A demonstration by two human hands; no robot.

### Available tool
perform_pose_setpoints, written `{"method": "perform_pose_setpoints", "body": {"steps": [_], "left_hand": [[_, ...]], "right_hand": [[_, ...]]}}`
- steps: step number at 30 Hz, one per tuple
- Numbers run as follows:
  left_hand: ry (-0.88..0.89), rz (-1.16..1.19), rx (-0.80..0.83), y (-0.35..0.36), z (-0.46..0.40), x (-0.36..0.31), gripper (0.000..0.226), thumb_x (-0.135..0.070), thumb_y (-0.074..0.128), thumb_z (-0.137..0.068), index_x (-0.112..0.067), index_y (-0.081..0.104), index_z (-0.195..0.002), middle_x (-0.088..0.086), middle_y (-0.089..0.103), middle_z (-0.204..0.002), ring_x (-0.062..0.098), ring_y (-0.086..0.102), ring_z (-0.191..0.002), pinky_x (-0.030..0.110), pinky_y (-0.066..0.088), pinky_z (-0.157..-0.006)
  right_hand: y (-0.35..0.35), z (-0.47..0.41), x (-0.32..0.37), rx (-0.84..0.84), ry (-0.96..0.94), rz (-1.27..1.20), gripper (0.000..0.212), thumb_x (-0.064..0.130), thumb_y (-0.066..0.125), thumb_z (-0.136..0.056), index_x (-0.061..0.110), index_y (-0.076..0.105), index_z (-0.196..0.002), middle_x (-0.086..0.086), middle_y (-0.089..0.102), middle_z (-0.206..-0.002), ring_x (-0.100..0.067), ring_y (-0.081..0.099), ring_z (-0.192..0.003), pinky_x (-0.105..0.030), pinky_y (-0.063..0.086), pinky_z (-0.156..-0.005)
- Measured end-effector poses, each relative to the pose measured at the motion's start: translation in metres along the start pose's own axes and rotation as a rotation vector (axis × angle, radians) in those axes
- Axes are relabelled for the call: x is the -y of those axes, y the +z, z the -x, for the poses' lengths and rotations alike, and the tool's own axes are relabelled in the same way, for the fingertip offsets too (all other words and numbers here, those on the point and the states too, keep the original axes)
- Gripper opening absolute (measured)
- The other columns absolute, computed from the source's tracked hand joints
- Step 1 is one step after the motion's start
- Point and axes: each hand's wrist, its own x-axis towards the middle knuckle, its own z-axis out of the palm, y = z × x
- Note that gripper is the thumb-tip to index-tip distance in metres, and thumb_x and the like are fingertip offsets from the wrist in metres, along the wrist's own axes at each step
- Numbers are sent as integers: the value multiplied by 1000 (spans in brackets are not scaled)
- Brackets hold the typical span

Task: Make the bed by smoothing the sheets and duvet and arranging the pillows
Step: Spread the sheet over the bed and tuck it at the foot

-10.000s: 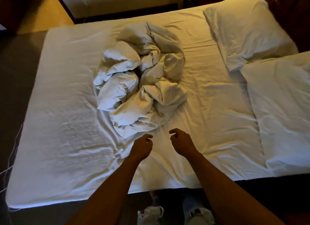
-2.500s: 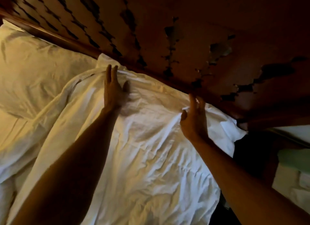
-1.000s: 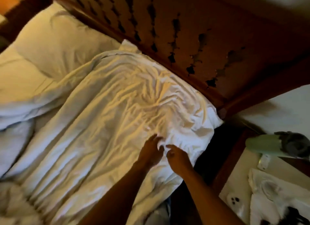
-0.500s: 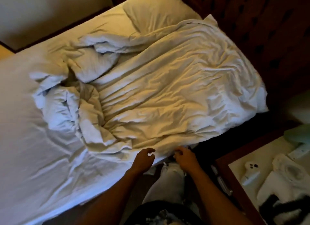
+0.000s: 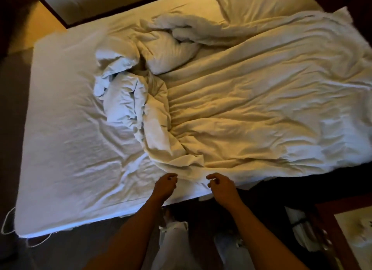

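Dim, warm-lit bedroom, bed [image 5: 60,169] seen from its side. Bare fitted sheet [image 5: 66,140] on the left, duvet [image 5: 251,112] bunched mid-bed and spread flatter to the right, pillow [image 5: 259,4] far right. Step: spreading the duvet; next likely grab its near edge and pull leftward. Left hand [image 5: 164,186] loosely curled, empty, at the duvet edge; right hand [image 5: 222,186] likewise, contact unclear.
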Motion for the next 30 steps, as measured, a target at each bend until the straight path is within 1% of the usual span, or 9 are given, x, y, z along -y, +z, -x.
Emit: {"method": "perform_pose_setpoints", "body": {"steps": [3, 8, 15, 19, 24, 26, 27, 28, 30], "left_hand": [[-53, 28, -101, -53, -64, 11, 41, -41, 57, -92, -25, 65, -129, 10, 69, -124, 30, 66, -111, 48, 55, -95], [30, 12, -279, -119, -182, 8, 46, -34, 57, -100, -11, 54, -140, 15, 59, -139, 35, 55, -126, 45, 47, -106], [76, 69, -399, -170, -291, -15, 68, -43, 66, -93, -1, 48, -143, 22, 52, -143, 41, 52, -131, 46, 46, -108], [182, -31, -417, -200, -303, -34, 41, -31, 49, -103, -5, 61, -132, 21, 62, -131, 41, 57, -124, 46, 46, -106], [50, 133, -604, -249, -275, 64, 35, -22, 49, -87, -9, 64, -115, 21, 69, -112, 42, 65, -106, 49, 56, -86], [-117, 139, -496, -255, -228, 133, 22, -23, 62, -93, -5, 62, -105, 16, 68, -104, 35, 67, -98, 41, 55, -70], [-246, 326, -421, -250, -211, 169, 26, -24, 72, -92, -1, 64, -103, 20, 69, -101, 37, 68, -95, 39, 51, -67], [-390, 371, -231, -239, -192, 202, 34, -25, 81, -87, 4, 66, -96, 25, 69, -93, 41, 69, -89, 42, 53, -66], [-354, 246, -114, -214, -155, 258, 53, -38, 90, -70, 7, 65, -81, 32, 66, -72, 49, 69, -68, 47, 54, -56]], "right_hand": [[59, -41, 23, -41, 6, 7, 24, 16, 53, -102, 25, 69, -117, -4, 73, -112, -15, 65, -86, -21, 47, -74], [161, -121, 46, -130, -95, 161, 28, 21, 57, -101, 20, 64, -127, -4, 63, -129, -25, 58, -120, -36, 45, -107], [250, -180, 57, -146, -189, 455, 41, 25, 66, -95, 22, 58, -136, -3, 56, -143, -30, 46, -137, -48, 40, -113], [252, -183, 63, -302, -189, 458, 12, 12, 66, -93, 10, 71, -104, -13, 70, -104, -35, 65, -101, -46, 52, -97], [247, -165, 87, -483, -108, 272, 14, 16, 60, -98, 14, 66, -110, -8, 60, -120, -23, 51, -115, -34, 45, -96], [255, -148, 88, -462, -94, 272, 26, 12, 60, -96, 20, 61, -121, -4, 50, -134, -19, 44, -123, -27, 41, -99], [262, -141, 85, -449, -68, 271, 33, 10, 60, -95, 22, 58, -126, -3, 45, -140, -18, 41, -126, -26, 40, -98], [269, -134, 80, -452, -32, 265, 37, 9, 60, -94, 23, 56, -128, -3, 41, -141, -19, 39, -128, -28, 41, -99], [289, -120, 69, -487, 124, 193, 34, 12, 62, -93, 19, 54, -126, -6, 41, -138, -25, 40, -129, -35, 44, -100]]}}
